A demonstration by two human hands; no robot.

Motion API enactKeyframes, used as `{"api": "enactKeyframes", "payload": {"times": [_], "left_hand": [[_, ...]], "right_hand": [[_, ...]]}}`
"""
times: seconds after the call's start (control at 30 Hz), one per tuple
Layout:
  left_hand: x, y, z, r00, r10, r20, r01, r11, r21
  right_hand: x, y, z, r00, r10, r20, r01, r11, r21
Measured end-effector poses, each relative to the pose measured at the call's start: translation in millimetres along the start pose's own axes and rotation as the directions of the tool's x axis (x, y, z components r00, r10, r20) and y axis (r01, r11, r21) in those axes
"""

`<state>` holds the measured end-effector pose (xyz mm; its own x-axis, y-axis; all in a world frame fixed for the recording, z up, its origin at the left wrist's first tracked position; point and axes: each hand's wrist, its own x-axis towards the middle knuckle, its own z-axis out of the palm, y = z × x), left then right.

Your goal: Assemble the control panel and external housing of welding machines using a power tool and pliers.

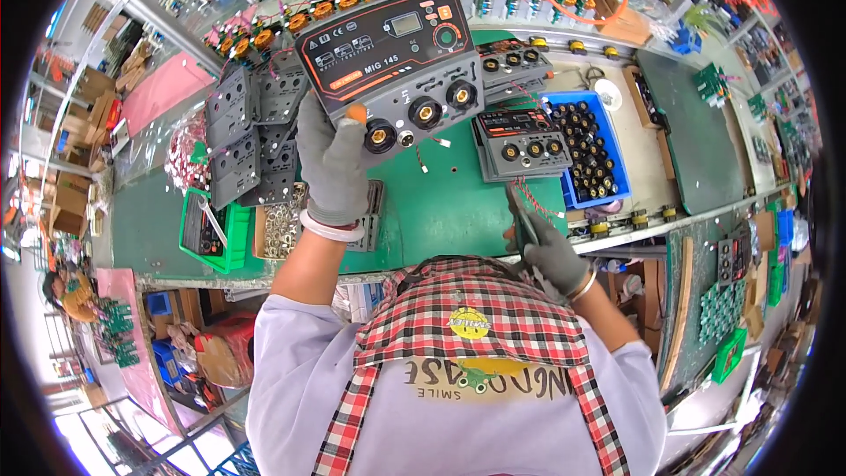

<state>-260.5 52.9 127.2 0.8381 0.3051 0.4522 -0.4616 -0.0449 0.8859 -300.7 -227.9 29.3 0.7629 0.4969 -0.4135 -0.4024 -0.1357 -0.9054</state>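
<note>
My left hand, in a grey glove, grips the lower left edge of a black-and-grey welder front panel. The panel is raised above the green work surface, its printed face with a small display and a dial turned up. Round brass-centred sockets line its lower part, and short wires with white plugs hang below. Near the table's front edge, my gloved right hand is closed around a thin dark flat thing; its kind is not clear. Just beyond it lies a stack of similar panels with red and black wires.
A blue bin of black sockets stands at the right. Bare grey panels lie at the left, behind a green bin and a box of small metal parts. Coils on boards line the back; an orange hose hangs there.
</note>
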Motion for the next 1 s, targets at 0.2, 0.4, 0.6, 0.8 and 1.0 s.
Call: {"api": "enactKeyframes", "payload": {"times": [0.2, 0.4, 0.6, 0.8, 1.0], "left_hand": [[-9, -4, 19, 0.999, 0.052, -0.006, -0.052, 0.999, 0.014], [-9, -13, 28, 0.982, 0.187, -0.026, -0.185, 0.981, 0.061], [-5, -18, 33, 0.983, 0.173, -0.055, -0.173, 0.985, -0.001], [-6, -25, 33, 0.988, 0.15, -0.039, -0.151, 0.988, -0.019], [-6, -30, 28, 0.985, 0.167, -0.036, -0.164, 0.984, 0.076]], "right_hand": [[10, -91, 33, 0.945, -0.28, 0.17, 0.326, 0.864, -0.385], [19, -121, 35, 0.991, 0.031, 0.127, 0.058, 0.764, -0.643], [22, -121, 33, 0.992, 0.04, 0.12, 0.053, 0.73, -0.681], [27, -117, 32, 0.994, 0.005, 0.109, 0.069, 0.743, -0.666], [29, -120, 32, 0.994, 0.017, 0.109, 0.059, 0.754, -0.654]]}}
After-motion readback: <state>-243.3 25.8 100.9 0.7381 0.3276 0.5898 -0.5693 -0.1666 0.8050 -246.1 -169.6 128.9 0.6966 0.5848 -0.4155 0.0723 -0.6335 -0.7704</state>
